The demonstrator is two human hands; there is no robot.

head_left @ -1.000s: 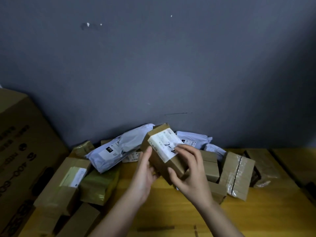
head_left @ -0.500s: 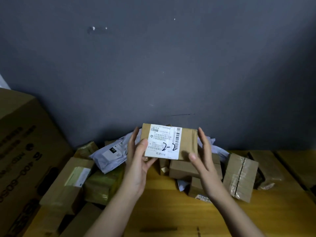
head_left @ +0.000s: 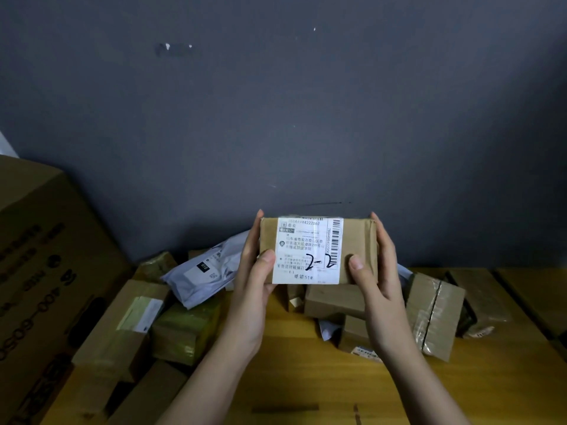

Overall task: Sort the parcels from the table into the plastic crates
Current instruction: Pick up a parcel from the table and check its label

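Between the left hand point(head_left: 250, 289) and right hand point(head_left: 379, 286), both grasping its ends, was a small brown cardboard box point(head_left: 356, 240); its white label point(head_left: 306, 251) said "2-2".

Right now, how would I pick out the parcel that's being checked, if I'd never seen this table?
Start at the wooden table against the dark grey wall, with its heap of parcels. Above that heap, the left hand and right hand hold a brown cardboard box up by its two ends. Unlike the others, it is off the table, its white label marked "2-2" in black pen.
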